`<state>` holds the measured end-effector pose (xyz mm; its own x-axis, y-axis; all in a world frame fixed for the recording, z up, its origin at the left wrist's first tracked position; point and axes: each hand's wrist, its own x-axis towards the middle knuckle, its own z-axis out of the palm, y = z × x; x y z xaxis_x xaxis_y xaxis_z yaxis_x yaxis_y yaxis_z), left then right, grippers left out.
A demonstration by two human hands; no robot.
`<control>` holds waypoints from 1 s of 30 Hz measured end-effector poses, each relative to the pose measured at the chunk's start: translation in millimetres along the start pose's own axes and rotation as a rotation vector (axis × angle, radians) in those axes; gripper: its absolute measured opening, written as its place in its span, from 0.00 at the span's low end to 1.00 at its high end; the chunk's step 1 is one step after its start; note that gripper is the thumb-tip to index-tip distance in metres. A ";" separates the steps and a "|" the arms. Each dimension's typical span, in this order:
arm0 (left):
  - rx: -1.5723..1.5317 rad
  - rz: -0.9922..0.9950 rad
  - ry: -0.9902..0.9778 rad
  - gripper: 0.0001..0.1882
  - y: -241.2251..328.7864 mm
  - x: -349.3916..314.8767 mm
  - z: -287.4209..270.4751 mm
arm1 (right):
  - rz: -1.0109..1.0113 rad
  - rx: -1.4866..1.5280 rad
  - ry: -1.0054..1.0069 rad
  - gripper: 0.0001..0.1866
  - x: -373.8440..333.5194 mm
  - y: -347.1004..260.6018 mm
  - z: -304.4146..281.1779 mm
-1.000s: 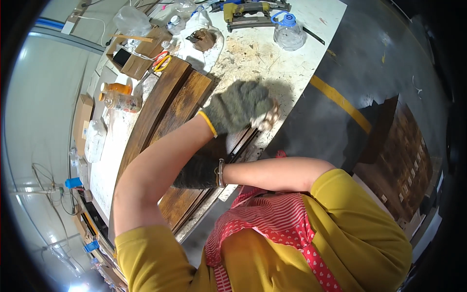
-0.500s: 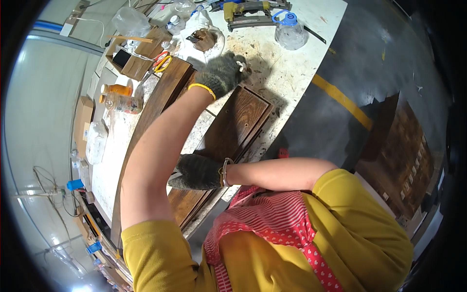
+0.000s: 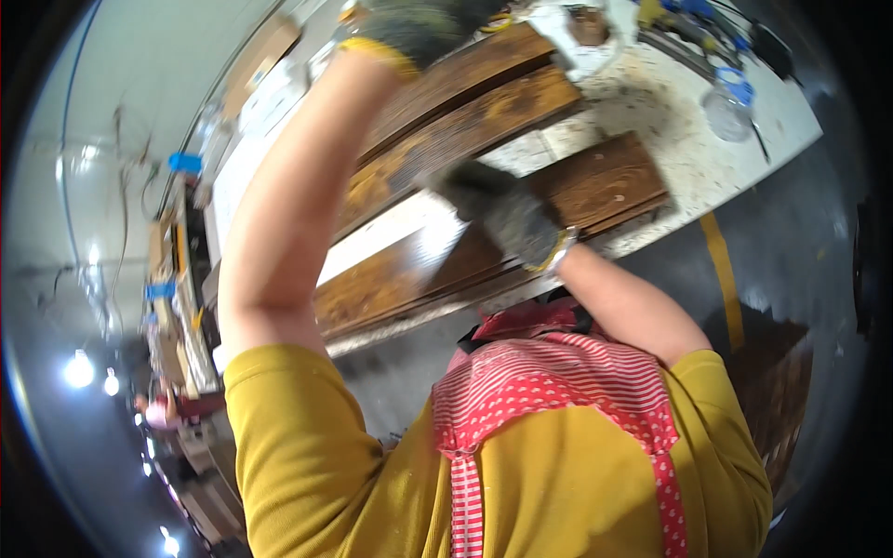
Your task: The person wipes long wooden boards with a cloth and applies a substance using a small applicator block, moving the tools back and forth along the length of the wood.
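Observation:
My left hand, in a dark grey knitted glove with a yellow cuff, reaches to the top edge of the view. It is beyond or over the far end of a dark brown wooden board; its fingers are smeared and partly cut off. My right hand, also gloved, is over the nearer brown board, which lies along the table's near edge. Its fingers point left and are blurred, so whether it grips anything does not show. Between these boards lies another board with lighter, streaky brown patches.
The stained white worktable carries a clear jar with a blue lid, a brown pot on white cloth, and nail-gun-like tools. A yellow line marks the floor at right. Another person is far off at lower left.
The view has turned, so the table now slants differently. My left hand has left the bare tabletop beyond the near board and swung leftward. My right hand has shifted farther along the near board.

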<state>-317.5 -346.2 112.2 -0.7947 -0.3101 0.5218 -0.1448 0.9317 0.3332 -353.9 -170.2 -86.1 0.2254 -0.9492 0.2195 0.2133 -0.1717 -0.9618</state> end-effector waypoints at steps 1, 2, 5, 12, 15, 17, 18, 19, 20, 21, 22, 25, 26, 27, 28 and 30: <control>0.004 -0.202 0.113 0.14 -3.2 -38.5 -40.9 | 0.136 0.302 0.026 0.14 -3.1 -2.3 -4.9; 0.414 -0.178 0.079 0.11 10.1 -87.1 -67.9 | -0.098 0.032 0.040 0.16 -4.6 -4.5 -12.4; 0.637 -0.398 0.227 0.09 62.0 -205.4 -95.1 | -0.524 -0.610 0.214 0.26 -13.0 -6.5 -30.9; 0.685 -0.655 0.056 0.19 134.5 -277.0 78.4 | -0.373 -0.843 0.180 0.30 -20.8 3.6 -45.2; 0.695 -0.715 0.029 0.17 113.8 -343.1 54.9 | -0.223 -0.747 0.125 0.32 -20.0 3.4 -45.5; 0.727 -0.971 0.121 0.13 110.0 -397.2 12.2 | -0.353 -0.923 0.131 0.31 -19.8 3.1 -46.3; 0.768 -1.070 0.112 0.14 115.0 -422.4 -13.4 | -0.417 -0.994 0.131 0.32 -20.0 3.2 -46.8; 0.920 -1.216 0.073 0.16 119.0 -439.9 -37.2 | -0.438 -0.888 0.090 0.33 -20.4 3.7 -47.5; 0.829 -1.466 0.044 0.18 128.2 -452.7 -59.8 | -0.436 -0.792 0.073 0.33 -20.7 4.5 -48.1; 0.880 -1.533 -0.061 0.20 130.6 -455.7 -77.5 | -0.457 -0.733 0.066 0.34 -21.2 5.6 -48.9; 0.939 -1.480 0.012 0.20 136.0 -450.8 -81.8 | -0.429 -0.696 0.068 0.35 -20.9 7.0 -49.6; 0.634 -1.334 0.392 0.19 157.2 -415.8 -53.3 | -0.378 -0.743 0.059 0.36 -20.9 10.8 -52.8; 0.872 -1.186 0.055 0.21 151.8 -400.1 -29.6 | -0.366 -0.789 0.048 0.36 -21.0 11.4 -54.6; 0.685 -0.993 0.195 0.15 161.0 -389.1 1.5 | -0.339 -0.789 0.059 0.36 -20.5 11.8 -55.9; 0.779 -0.917 0.217 0.17 168.1 -388.1 18.1 | -0.397 -0.773 0.025 0.36 -20.2 11.7 -57.6; 0.865 -0.908 0.206 0.20 170.8 -406.5 27.5 | -0.117 -0.521 0.008 0.36 -18.9 11.3 -59.9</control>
<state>-35.4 -55.7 -64.7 -0.1136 -0.8503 0.5139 -0.9849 0.1645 0.0543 -412.7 -170.0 -111.0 0.2210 -0.9175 0.3306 -0.2641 -0.3826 -0.8853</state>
